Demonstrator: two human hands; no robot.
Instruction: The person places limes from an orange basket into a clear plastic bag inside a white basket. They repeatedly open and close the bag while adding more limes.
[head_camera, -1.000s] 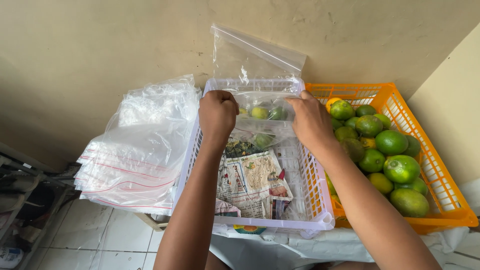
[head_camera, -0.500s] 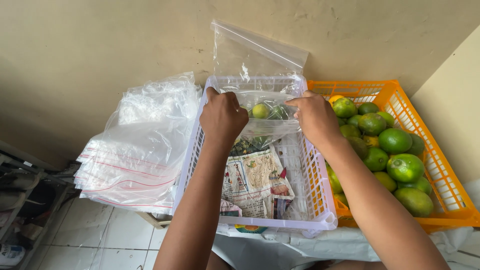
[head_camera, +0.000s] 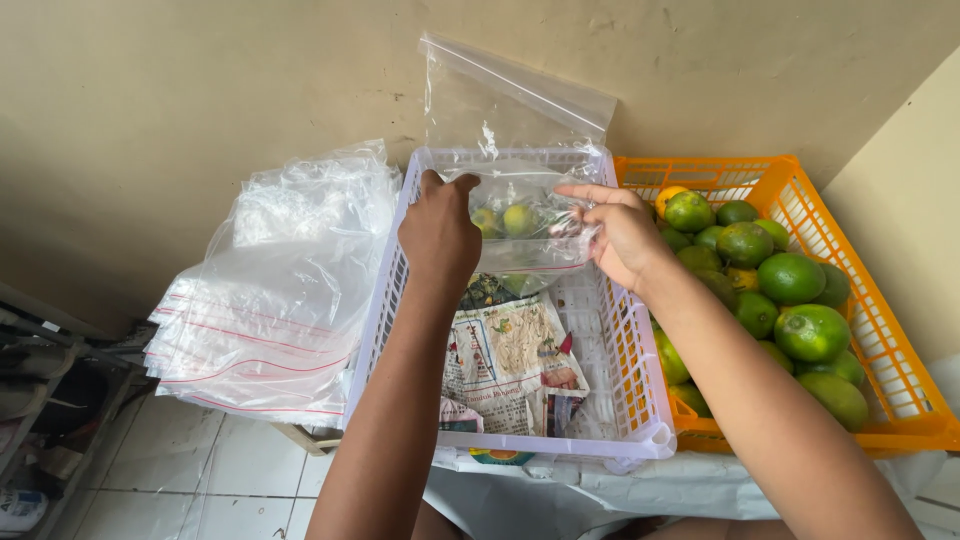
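My left hand (head_camera: 437, 232) and my right hand (head_camera: 620, 235) each pinch a side of a clear zip bag (head_camera: 520, 215), held over the far end of a white slotted basket (head_camera: 385, 320). Inside the bag lie a few small green limes (head_camera: 517, 219). Another clear bag (head_camera: 500, 100) stands upright against the wall just behind it. Printed newspaper (head_camera: 510, 360) lines the basket's bottom.
An orange crate (head_camera: 900, 390) full of green limes (head_camera: 810, 330) sits directly to the right. A stack of clear zip bags with red seal lines (head_camera: 270, 290) lies to the left. A beige wall is behind; white floor tiles (head_camera: 180, 480) are below left.
Both hands have lifted and moved nearer, bringing the bag with limes up above the basket's far end. The right hand's fingers have spread out along the bag's edge.
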